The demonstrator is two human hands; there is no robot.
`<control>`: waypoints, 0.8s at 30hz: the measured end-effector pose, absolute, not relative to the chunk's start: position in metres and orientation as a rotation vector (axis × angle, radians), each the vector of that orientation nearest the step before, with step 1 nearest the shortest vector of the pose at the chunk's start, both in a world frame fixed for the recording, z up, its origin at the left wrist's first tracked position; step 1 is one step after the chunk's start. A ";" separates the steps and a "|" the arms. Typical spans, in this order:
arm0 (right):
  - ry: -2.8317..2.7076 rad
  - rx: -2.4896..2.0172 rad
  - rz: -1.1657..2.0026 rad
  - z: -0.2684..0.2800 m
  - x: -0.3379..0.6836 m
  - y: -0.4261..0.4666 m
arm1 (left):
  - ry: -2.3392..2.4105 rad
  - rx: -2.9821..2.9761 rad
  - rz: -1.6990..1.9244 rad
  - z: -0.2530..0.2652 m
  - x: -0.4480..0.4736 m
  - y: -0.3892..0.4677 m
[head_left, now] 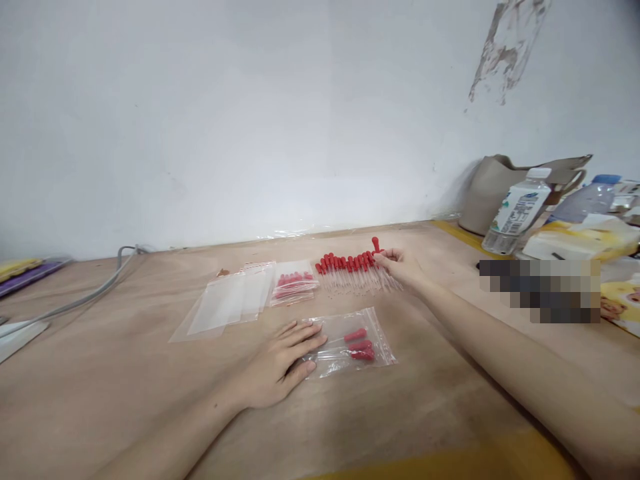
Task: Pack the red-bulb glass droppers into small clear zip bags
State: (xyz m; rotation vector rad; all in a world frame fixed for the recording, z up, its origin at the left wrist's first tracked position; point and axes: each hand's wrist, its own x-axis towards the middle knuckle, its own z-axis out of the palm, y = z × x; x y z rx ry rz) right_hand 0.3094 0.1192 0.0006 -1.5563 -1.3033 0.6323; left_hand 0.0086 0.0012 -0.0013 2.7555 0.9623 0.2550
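Droppers with red bulbs (350, 263) lie in a tight row across the table (150, 393), bulbs toward the wall (225, 133), clear stems toward the person. Right hand (396, 262) at the row's right end, thumb and fingers narrow, pinching one raised dropper (375, 244); its bulb sticks up above the others. Left hand (285, 360) palm down, fingers a bit apart, pressing on the left end of a clear zip bag (333, 320). Row sits beyond this bag, farther from the person than the left hand.

Around: flat clear bags (225, 303) fanned out left of the row, small brown scrap (223, 272) just behind them. Grey cable (107, 283) and purple item (30, 279) far left. Right forearm crosses between the zip bag and clutter on the right: beige pitcher (485, 197), labelled bottle (520, 210) with white cap, blue-capped container (585, 197), yellow-and-white packet (583, 240). Patch in front of the bottle is pixelated, cannot tell.

Containers: zip bag under left hand has a few red-bulbed droppers, bulbs toward its zip edge on the right. Packed bags (295, 283) just left of the row, stacked, red bulbs inside, exact count unclear. Pitcher contents hidden.
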 end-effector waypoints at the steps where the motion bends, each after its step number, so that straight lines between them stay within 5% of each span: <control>1: -1.308 -1.486 0.682 -0.001 0.309 0.110 | 0.960 2.755 0.260 -0.002 0.009 0.002; 7: -1.103 -1.089 0.883 -0.017 0.308 0.056 | 0.949 2.744 0.281 -0.003 0.008 0.004; 24: -1.013 -1.071 1.146 -0.028 0.292 0.021 | 0.966 2.769 0.262 -0.001 0.009 0.001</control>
